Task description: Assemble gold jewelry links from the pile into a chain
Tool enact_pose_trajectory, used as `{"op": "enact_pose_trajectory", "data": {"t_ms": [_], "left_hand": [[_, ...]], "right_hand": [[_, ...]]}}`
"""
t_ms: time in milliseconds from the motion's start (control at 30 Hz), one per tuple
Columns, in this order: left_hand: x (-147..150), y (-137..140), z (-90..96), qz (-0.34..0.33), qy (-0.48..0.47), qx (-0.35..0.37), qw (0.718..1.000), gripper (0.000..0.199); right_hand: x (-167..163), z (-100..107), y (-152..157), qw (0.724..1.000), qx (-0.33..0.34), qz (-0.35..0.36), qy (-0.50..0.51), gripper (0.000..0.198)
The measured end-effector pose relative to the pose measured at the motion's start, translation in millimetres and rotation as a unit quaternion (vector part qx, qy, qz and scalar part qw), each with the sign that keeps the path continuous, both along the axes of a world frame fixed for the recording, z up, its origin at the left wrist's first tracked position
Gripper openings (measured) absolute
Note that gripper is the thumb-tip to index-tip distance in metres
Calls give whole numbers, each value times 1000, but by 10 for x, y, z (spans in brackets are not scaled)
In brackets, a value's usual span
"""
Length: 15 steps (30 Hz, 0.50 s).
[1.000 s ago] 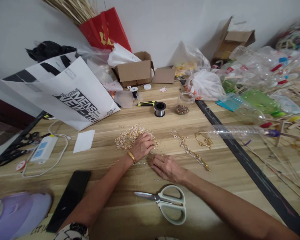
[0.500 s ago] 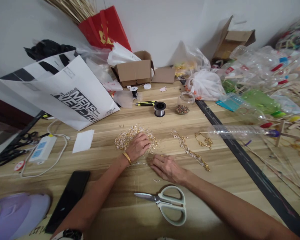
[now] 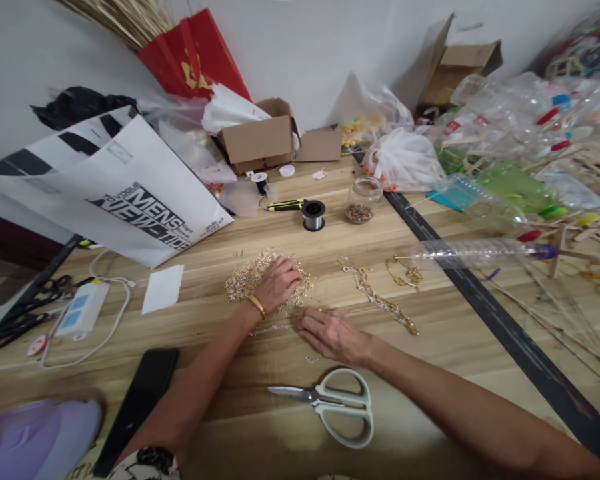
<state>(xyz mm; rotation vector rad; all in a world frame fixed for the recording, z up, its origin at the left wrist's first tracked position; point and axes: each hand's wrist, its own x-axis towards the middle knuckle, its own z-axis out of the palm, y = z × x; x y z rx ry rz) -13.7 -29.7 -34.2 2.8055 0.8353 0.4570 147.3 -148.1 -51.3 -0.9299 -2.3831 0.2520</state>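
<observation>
A loose heap of small gold and silver beads [image 3: 250, 275] lies mid-table. My left hand [image 3: 279, 280], with a gold bracelet at its wrist, rests over the heap's right side; its fingers are bent together, and whatever is between the fingertips is hidden. Just below and to the right, my right hand [image 3: 333, 333] lies low on the wood with its fingers closed. A thin beaded strand [image 3: 275, 327] runs leftward along the table from its fingertips. A few stray beads [image 3: 312, 360] lie under that hand, above the pale-handled scissors [image 3: 330, 399].
Finished-looking beaded strands [image 3: 380, 297] and a gold chain piece [image 3: 404, 272] lie to the right. Behind are a wire spool [image 3: 313, 215], a cutter knife [image 3: 285, 205] and a glass jar [image 3: 364, 200]. A phone [image 3: 140, 400] and a white power strip [image 3: 83, 308] are at left.
The view has shifted slightly. My left hand's fingers have moved a little within the right side of the bead heap; my right hand stays nearly in place.
</observation>
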Motion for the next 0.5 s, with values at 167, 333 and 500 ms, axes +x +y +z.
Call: {"op": "enact_pose_trajectory", "data": {"t_ms": [167, 333, 500], "left_hand": [[-99, -61, 47, 11, -24, -25, 999, 15], [-234, -142, 89, 60, -80, -45, 994, 12], [-379, -220, 93, 99, -95, -49, 989, 11]], "right_hand": [[4, -13, 5, 1000, 4, 2, -1, 14], [12, -4, 1, 1000, -13, 7, -9, 14], [12, 14, 0, 999, -29, 12, -8, 16]]}}
